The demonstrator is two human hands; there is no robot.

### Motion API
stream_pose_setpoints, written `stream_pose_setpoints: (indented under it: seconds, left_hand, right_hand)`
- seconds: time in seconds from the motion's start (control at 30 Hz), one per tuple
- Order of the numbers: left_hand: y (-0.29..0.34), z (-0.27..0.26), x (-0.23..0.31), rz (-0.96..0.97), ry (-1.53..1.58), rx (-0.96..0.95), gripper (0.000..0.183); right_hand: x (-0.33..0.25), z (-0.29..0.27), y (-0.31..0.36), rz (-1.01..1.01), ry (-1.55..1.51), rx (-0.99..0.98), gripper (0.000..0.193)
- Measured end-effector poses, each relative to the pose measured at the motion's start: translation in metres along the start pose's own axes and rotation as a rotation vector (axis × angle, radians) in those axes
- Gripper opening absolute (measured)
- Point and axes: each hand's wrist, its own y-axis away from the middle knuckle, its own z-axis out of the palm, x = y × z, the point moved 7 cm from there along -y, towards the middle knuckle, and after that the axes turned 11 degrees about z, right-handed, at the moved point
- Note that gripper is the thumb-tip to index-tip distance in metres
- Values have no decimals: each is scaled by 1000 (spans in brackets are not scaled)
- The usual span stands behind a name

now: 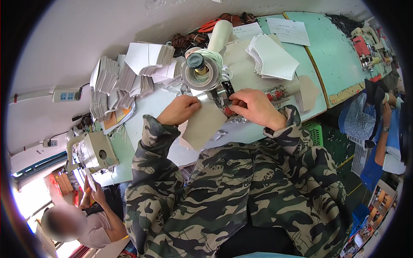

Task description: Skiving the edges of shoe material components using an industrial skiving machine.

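A flat beige-grey sheet (205, 124), like thin board, lies slanted at the front of a machine (221, 94). My left hand (180, 110) is closed on its upper left edge, thumb and fingers together. Close by the machine's dark metal head is my right hand (257, 108), its fingers bent and pinched together; what lies between them, if anything, I cannot make out. On top of the machine sits a round reel (202, 71) wound with pale green cord or tape. The machine's head hides the sheet's far right corner.
White cut pieces (150, 58) are piled at the back left, more (273, 56) at the back right. A beige stack (306, 93) lies on the right of the table. Another machine (97, 150) and a person (94, 215) are at left; another person (383, 133) is at right.
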Motion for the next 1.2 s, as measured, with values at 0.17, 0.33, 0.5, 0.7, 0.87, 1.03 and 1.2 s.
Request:
stream_pose_setpoints:
  seconds: [0.17, 0.33, 0.5, 0.7, 0.87, 1.03, 1.2]
  left_hand:
    - [-21, 12, 19, -26, 60, 69, 25]
    - [-11, 9, 29, 44, -89, 68, 25]
    - [22, 47, 33, -75, 556, -176, 32]
    - [9, 30, -29, -92, 635, -136, 23]
    - [-6, 8, -46, -134, 466, -89, 22]
    - [-13, 3, -46, -129, 454, -125, 20]
    - [-32, 4, 15, 66, 234, 88, 18]
  right_hand:
    - [-22, -4, -15, -311, 450, 239, 39]
    - [-8, -8, -25, -82, 265, -84, 30]
    - [21, 19, -4, 230, -564, -169, 13]
    - [19, 59, 7, 243, -260, -419, 18]
    - [6, 20, -2, 116, -87, -107, 19]
    - [2, 6, -7, 95, -82, -77, 24]
    - [-13, -13, -17, -152, 299, 205, 30]
